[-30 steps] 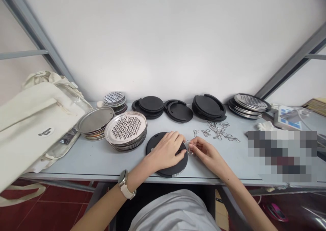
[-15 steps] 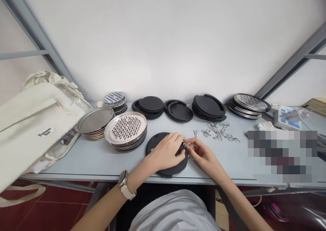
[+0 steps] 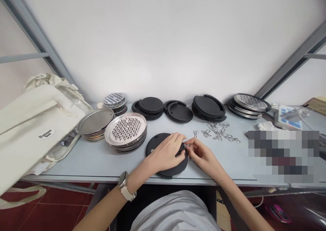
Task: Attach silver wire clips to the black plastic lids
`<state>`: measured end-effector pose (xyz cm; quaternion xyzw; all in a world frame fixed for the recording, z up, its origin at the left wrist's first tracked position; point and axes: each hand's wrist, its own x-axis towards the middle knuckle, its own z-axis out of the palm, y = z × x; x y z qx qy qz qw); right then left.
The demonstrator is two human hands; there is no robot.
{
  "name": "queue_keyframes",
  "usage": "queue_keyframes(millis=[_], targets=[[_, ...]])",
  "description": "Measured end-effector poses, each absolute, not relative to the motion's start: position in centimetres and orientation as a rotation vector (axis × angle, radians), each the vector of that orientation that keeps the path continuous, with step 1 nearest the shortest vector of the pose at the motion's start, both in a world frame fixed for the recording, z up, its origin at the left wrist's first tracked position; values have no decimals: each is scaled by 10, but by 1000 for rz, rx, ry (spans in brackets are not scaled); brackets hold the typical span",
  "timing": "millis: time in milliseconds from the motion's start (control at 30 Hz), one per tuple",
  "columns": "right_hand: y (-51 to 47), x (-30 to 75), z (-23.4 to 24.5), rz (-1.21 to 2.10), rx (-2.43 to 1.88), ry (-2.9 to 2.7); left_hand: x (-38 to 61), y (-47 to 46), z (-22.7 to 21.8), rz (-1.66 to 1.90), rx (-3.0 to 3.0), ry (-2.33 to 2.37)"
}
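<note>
A black round plate (image 3: 156,146), with a strip of metal showing along its lower right edge, lies flat near the table's front. My left hand (image 3: 166,151) rests across it, fingers bent over its right side and gripping it. At the plate's right edge, my right hand (image 3: 200,154) pinches a small metal wire clip (image 3: 185,145) between thumb and forefinger. My fingers cover much of the clip, and I cannot tell whether it is hooked to the plate. Several loose wire clips (image 3: 219,131) are scattered beyond my right hand.
To the left are a stack of metal grater discs (image 3: 126,130), a stack of plain metal discs (image 3: 95,122) and a cream bag (image 3: 38,122). Black round plates (image 3: 151,105) are piled by the wall. More grater discs (image 3: 251,103) stand back right, near a blurred-out patch (image 3: 282,156).
Both hands stay at the plate's right edge with almost no movement. The view has shifted very slightly.
</note>
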<state>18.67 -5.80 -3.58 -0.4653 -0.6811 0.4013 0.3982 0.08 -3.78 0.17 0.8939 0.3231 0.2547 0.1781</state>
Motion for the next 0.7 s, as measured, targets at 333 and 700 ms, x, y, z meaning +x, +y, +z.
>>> queue_keyframes(millis=[333,700], targets=[[-58,189,-39,1087,-1140,-1691,-1,-39,2,693,2521,875],[-55,189,-45,1088,-1103,-1626,-2,-40,3,672,2533,861]])
